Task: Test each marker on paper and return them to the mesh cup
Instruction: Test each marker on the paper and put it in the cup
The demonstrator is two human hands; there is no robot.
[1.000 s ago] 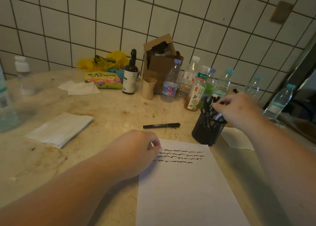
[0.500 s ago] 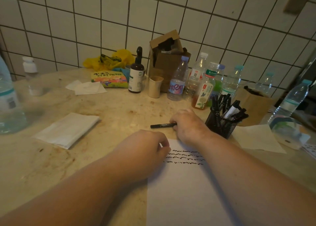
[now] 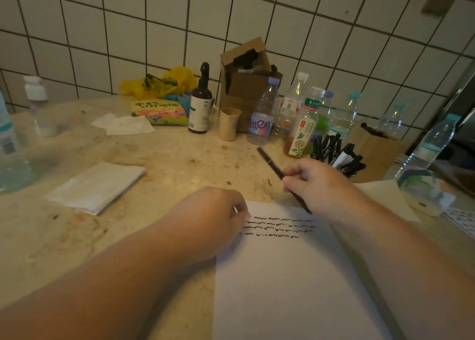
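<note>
right hand (image 3: pixel 321 185) is pinching a slim black marker (image 3: pixel 272 164) above the white paper (image 3: pixel 295 275); left hand (image 3: pixel 213 219), fingers curled, is pressing the sheet's corner.

Both forearms are bare up to the frame's edge, with no sleeve in view. The left hand (image 3: pixel 210 216) and the right hand (image 3: pixel 318 185) wear no glove, ring or watch

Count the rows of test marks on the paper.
4, stacked near the paper's top edge: first, second, third, and a shorter fourth lowest. The left hand may hide their left ends; the right hand holds a marker above their right ends.
</note>
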